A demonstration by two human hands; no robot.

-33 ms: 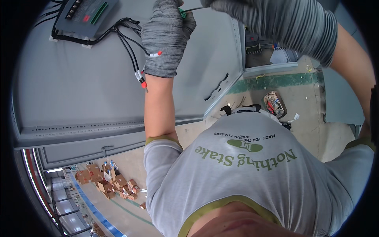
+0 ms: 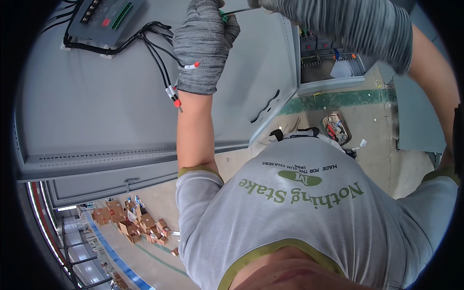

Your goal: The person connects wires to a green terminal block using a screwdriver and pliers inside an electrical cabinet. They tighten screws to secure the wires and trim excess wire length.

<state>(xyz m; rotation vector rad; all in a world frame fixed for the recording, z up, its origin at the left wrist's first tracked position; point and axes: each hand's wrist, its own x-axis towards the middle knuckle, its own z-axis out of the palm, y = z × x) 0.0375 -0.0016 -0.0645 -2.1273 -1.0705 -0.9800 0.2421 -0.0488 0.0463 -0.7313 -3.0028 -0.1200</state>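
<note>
1. Grey knit gloves cover both hands, raised against a pale grey metal cabinet door [image 2: 96, 111]; the person's own grey T-shirt [image 2: 299, 217] fills the lower, nearest part of the view.
2. The left hand [image 2: 203, 46] is curled closed around a small green connector [image 2: 224, 16], pinched at its fingertips near the top edge.
3. The right hand [image 2: 333, 24] lies just to the right of it, fingers closed on a thin dark tool shaft [image 2: 239, 10], probably a small screwdriver; its handle is hidden.
4. The shaft's long axis runs nearly level, right to left, and its tip meets the connector. The connector lies left of the right hand, and the left hand is nearer to it.
5. Black wires [image 2: 157, 53] with red and white end sleeves hang beside the left wrist, running up to a grey device [image 2: 104, 19] mounted on the door.
6. Farther off, an open cabinet [image 2: 328, 53] shows wiring, and cardboard boxes [image 2: 130, 222] sit on the floor.
</note>
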